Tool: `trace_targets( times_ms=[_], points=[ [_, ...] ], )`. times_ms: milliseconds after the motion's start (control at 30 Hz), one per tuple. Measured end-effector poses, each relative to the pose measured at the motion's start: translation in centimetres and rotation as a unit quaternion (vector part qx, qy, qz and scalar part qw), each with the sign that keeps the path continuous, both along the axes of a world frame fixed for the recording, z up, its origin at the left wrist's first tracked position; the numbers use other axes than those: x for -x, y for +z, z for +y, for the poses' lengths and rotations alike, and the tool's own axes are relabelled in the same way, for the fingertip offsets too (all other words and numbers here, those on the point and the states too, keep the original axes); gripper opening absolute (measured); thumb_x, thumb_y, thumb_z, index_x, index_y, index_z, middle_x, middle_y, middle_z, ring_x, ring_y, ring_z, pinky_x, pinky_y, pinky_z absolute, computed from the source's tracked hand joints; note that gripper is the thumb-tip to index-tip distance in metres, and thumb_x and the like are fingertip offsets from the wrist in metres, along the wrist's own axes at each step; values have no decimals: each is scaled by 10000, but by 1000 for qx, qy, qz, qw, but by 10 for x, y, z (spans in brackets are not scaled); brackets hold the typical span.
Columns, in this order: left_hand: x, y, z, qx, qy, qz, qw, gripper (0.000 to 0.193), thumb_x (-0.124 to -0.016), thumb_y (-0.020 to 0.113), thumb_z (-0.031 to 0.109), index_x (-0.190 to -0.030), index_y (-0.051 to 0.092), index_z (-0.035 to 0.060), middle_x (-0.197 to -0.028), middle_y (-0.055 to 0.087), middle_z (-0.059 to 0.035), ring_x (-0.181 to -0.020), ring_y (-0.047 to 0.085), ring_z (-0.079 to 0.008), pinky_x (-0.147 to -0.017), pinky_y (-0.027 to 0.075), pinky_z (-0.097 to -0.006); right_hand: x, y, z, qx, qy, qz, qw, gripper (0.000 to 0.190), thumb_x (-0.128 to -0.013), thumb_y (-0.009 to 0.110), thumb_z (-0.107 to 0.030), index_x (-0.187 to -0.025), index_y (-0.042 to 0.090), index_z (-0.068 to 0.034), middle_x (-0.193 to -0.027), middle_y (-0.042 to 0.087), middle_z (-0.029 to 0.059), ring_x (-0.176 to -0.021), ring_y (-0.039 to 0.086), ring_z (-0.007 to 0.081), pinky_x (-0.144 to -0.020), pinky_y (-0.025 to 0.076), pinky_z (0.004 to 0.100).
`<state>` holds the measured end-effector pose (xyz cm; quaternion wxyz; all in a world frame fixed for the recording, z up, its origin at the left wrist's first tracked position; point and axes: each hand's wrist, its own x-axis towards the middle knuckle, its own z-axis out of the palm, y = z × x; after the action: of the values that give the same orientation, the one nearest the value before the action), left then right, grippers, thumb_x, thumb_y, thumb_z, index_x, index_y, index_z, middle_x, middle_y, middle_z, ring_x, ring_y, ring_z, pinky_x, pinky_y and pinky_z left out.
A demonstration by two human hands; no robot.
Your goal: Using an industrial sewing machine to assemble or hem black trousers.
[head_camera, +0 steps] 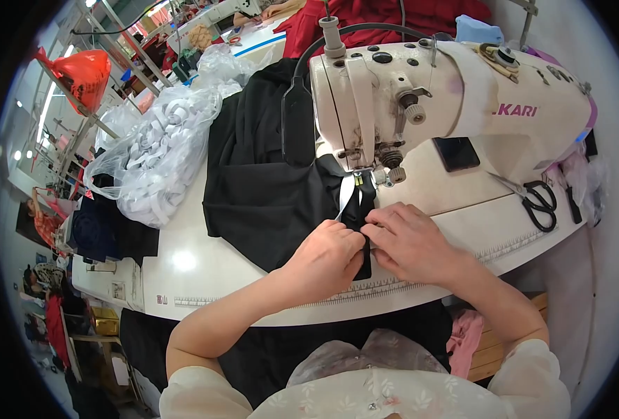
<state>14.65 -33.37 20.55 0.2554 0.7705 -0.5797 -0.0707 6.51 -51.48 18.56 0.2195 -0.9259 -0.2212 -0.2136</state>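
Note:
Black fabric (272,196) lies under the head of a white industrial sewing machine (382,99), reaching left over the table. A narrow white elastic strip (345,195) runs from beside the presser foot (360,178) toward me. My left hand (330,256) pinches the strip and the fabric edge in front of the foot. My right hand (409,243) grips the right edge of the same black fabric, close to the left fingertips. The fingers partly hide the fabric between them.
A clear plastic bag (157,157) of white strips sits at the left. To the right lie a black phone (456,154) and black-handled scissors (540,205). A printed ruler (513,246) follows the table's front edge. Red fabric (419,15) is piled behind the machine.

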Motion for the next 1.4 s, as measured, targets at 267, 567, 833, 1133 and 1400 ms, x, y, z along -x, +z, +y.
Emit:
trace_targets(
  times_ms=[267,567,833,1133,1400],
  points=[
    [-4,-16,-5,86,22,-166,982,225,-643,655,1,-803,498,22,-768,483,-113,-679,496,-283,-656,416,-379,2,-26,5,30,-82,-73,993,390,-639,681,-61,-1011,578,-10,-1017,570,113,-872,567,270,-749,464,375],
    [-1,-18,-9,11,-6,-246,969,70,-673,596,87,-674,589,17,-670,487,-82,-718,495,-242,-780,410,-390,-5,-23,2,36,-62,-116,991,364,-696,667,-51,-1049,590,-13,-1026,593,103,-917,589,272,-775,485,365],
    [2,-21,-10,-27,-47,-215,975,186,-675,572,75,-819,620,-32,-738,510,-97,-800,497,-257,-976,352,-469,15,5,10,-111,-134,220,960,116,-760,647,-107,-828,576,-45,-785,598,99,-662,596,265,-604,482,355],
    [5,-8,-6,20,-78,-243,967,110,-667,592,76,-747,585,1,-738,502,-93,-781,493,-244,-929,365,-497,8,0,-2,-141,-48,52,987,96,-761,644,-113,-833,615,-57,-854,626,42,-790,578,236,-657,475,330],
    [-1,-13,-7,59,-76,-154,983,85,-645,632,74,-708,588,38,-810,532,-78,-846,521,-232,-943,354,-496,-1,-13,-12,9,48,26,998,233,-671,645,-58,-903,643,-35,-1011,627,42,-1047,552,222,-889,418,400]
  ],
)
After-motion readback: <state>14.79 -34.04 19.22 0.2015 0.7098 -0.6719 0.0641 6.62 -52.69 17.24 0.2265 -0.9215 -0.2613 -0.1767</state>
